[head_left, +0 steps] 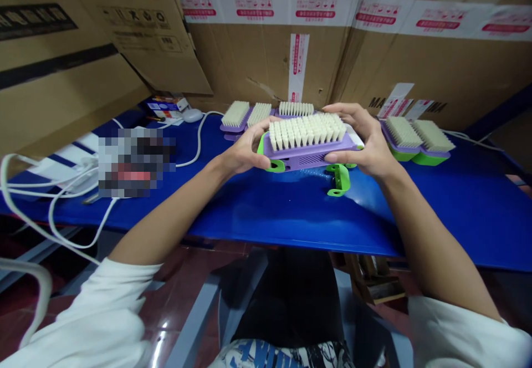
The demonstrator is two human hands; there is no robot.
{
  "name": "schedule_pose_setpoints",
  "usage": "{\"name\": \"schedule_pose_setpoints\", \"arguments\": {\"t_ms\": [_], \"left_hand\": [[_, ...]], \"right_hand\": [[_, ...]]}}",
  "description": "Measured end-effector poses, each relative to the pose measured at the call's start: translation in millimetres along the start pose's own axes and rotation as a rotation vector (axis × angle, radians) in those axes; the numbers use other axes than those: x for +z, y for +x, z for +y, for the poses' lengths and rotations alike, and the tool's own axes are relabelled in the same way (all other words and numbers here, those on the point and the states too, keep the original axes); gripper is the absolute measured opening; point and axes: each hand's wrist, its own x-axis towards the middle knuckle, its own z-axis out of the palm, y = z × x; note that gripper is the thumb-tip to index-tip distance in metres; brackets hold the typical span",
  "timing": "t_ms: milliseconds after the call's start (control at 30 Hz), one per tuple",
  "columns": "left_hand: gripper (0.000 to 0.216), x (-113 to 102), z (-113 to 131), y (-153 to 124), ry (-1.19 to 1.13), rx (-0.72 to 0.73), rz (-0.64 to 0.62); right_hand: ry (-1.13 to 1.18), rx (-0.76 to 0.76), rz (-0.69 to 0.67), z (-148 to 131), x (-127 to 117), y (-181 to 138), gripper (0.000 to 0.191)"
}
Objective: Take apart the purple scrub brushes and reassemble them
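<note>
Purple plastic, the oblong cream-bristled brush (307, 138) should feel light and stiff. My half-curled left hand (249, 147) and right hand (368, 142) clasp its ends, likely the surest hold.

- Dim, uneven indoor light; the brush (307, 135) shows brightest, its pale bristles (307, 128) lit on top and darker between the tufts, which suggests light from above.
- Soft, whitish glare on the blue tabletop (291, 213), right of centre.
- Sharp white streaks reflect off the floor (174, 301); deep shadow under the tabletop hides detail.
- Corners fall darker, especially at upper right.
- Wide-angle distortion bows the printed tape (274, 10) and stretches the sleeves (95, 312) near the edges.
- Fine print on the cardboard (249, 52) is soft.
- A pixelated patch (133, 163) masks detail at left.
</note>
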Motion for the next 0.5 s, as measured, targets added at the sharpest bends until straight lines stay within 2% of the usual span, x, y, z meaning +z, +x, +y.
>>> {"name": "schedule_pose_setpoints", "arguments": {"t_ms": [133, 333, 500], "left_hand": [[0.101, 4, -1, -2, -0.147, -0.028, -0.031], [0.112, 15, -6, -1, -0.139, -0.038, -0.037], [0.104, 14, -10, 2, -0.139, -0.044, -0.004]], "right_hand": [[0.011, -0.024, -0.018, 3, 6, -3, 0.109], [0.11, 0.092, -0.077, 12, 11, -4, 0.13], [0.224, 0.09, -0.025, 28, 5, 1, 0.121]]}}
